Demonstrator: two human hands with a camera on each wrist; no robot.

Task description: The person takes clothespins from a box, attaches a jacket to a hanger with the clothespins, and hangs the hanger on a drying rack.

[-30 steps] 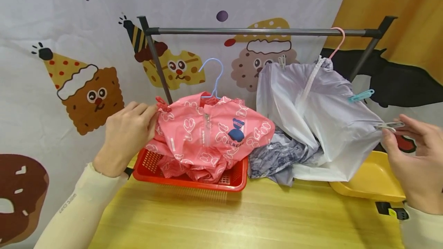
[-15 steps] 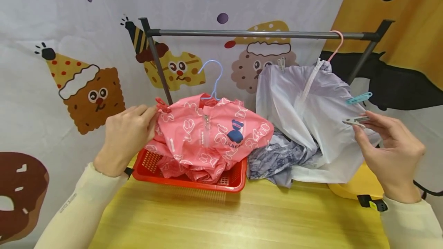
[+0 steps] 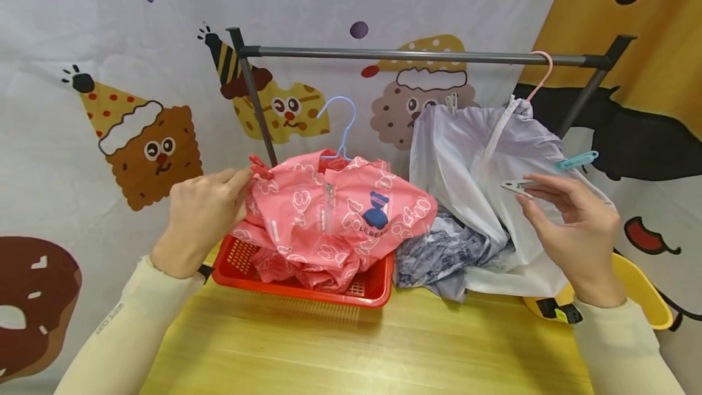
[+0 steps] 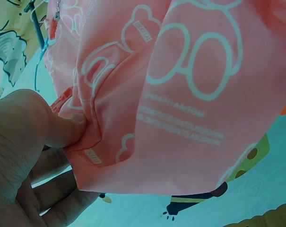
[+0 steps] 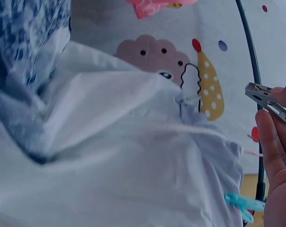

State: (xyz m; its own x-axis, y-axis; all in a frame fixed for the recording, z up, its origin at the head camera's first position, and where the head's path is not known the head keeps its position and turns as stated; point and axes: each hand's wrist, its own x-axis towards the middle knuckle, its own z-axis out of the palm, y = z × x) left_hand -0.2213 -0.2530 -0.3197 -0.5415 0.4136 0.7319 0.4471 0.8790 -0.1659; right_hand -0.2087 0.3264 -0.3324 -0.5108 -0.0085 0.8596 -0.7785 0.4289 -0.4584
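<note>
My left hand (image 3: 205, 215) pinches the edge of a pink child's jacket (image 3: 307, 212), thumb in front in the left wrist view. A red clothespin (image 3: 261, 167) sits on the jacket just above those fingers. The jacket is on a blue hanger (image 3: 344, 127) whose hook touches nothing. Between thumb and fingers, my right hand (image 3: 576, 236) holds a grey clothespin (image 5: 268, 101), in front of a pale lilac-white garment (image 3: 466, 163). That garment hangs from a pink hanger (image 3: 543, 75), with a teal clothespin (image 3: 577, 160) and a light grey clothespin (image 3: 451, 103) on its upper edges.
A dark metal rack bar (image 3: 384, 53) runs across the back. Below the jacket stands a red basket (image 3: 301, 294) with more pink cloth in it. A yellow tray (image 3: 652, 309) is partly hidden behind my right wrist. The yellow tabletop (image 3: 356, 352) lies in front.
My right hand has moved left with the grey clothespin, away from the right edge of the pale garment. The left hand still pinches the jacket in the same place.
</note>
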